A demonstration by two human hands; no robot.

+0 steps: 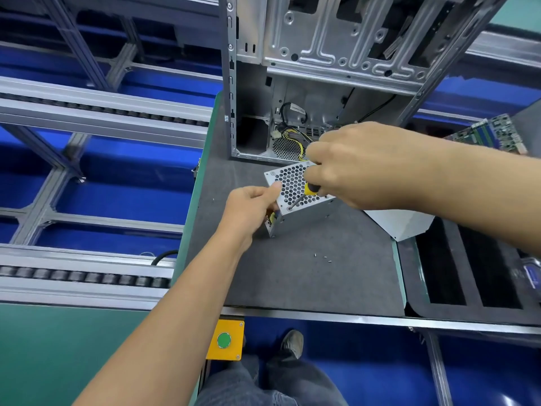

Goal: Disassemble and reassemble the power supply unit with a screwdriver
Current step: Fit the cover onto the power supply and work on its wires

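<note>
A silver power supply unit [288,183] with a honeycomb grille stands on the dark grey mat [292,276], in front of an open computer case [322,68]. My left hand [251,206] grips its left edge, thumb on the grille. My right hand [360,165] holds a yellow-handled screwdriver [304,193] from above. The tip rests on a screw at the grille's near corner. Three small loose screws [322,257] lie on the mat, nearer to me.
A white metal panel [401,224] lies to the right of the unit. Black foam trays [468,268] sit at the right, a circuit board [494,133] beyond them. Conveyor rails [87,112] run at the left. A yellow box with a green button [224,339] hangs under the table's front edge.
</note>
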